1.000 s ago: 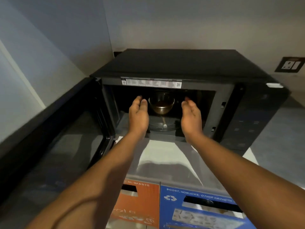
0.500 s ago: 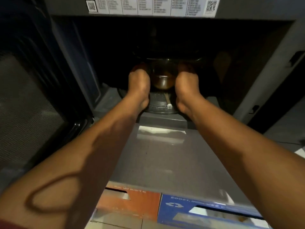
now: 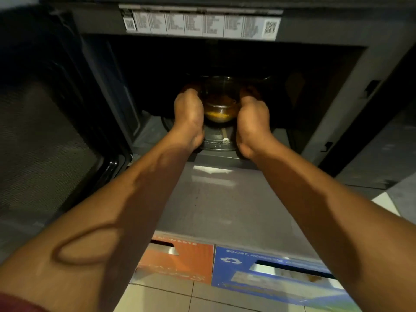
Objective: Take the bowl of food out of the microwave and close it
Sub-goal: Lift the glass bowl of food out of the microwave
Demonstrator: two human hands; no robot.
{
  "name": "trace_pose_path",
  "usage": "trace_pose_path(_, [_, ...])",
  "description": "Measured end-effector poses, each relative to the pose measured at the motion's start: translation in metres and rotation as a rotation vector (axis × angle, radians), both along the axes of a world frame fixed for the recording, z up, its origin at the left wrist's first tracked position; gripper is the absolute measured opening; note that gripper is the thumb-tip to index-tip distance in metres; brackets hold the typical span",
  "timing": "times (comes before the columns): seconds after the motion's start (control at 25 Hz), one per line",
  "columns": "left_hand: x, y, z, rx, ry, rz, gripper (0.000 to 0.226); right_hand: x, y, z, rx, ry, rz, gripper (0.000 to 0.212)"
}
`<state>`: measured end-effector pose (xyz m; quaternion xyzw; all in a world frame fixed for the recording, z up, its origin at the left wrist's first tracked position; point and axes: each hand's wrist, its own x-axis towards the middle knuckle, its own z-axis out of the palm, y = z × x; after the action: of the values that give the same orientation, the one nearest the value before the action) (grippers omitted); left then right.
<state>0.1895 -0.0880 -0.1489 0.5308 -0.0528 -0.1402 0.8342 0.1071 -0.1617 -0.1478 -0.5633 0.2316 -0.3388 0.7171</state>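
The bowl [image 3: 219, 102] sits inside the microwave [image 3: 337, 86], on its turntable [image 3: 217, 140]. Left hand [image 3: 189, 115] and right hand [image 3: 252, 122] have their grip closed around its sides. If hot, it may slip and spill.

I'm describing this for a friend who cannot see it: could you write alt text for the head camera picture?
Two bare hands, left hand and right hand, grip a clear glass bowl of yellowish food inside an open dark microwave. Its door hangs open on the left. Below the counter sit an orange bin and a blue recycling bin.
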Motion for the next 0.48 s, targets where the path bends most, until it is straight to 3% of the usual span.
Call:
trace_pose_path(0.24, [-0.085, 0.037, 0.045, -0.041, -0.018, 0.009, 0.017, -0.085, 0.045, 0.032, 0.000, 0.064, 0.013, 0.052])
trace_pose_path(0.36, [-0.141, 0.058, 0.061, 0.002, 0.055, 0.046, 0.032, -0.136, 0.057, 0.050, 0.050, 0.098, 0.052, 0.052])
trace_pose_path(0.48, [-0.190, 0.069, 0.071, 0.053, 0.099, -0.012, 0.032, -0.182, 0.061, 0.065, 0.062, 0.132, 0.017, 0.051])
